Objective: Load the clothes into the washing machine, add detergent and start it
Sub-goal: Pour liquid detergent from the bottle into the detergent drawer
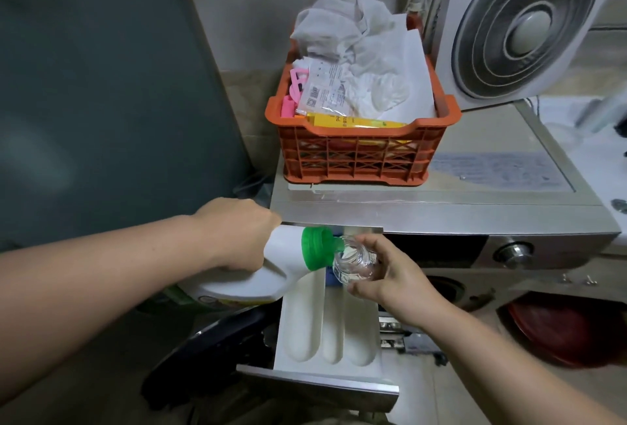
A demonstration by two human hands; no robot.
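We see the left hand (237,234) wrapped around the handle of the white detergent bottle (258,275), fingers curled tight; the bottle lies nearly level, its long axis running left to right, its green spout (317,248) pointing right into a clear cap (354,263); the right hand (386,270) pinches that cap between thumb and fingertips, its mouth tilted left; both hang above the open detergent drawer (325,333) of the washing machine (475,221); an orange basket (359,153) stands on top.
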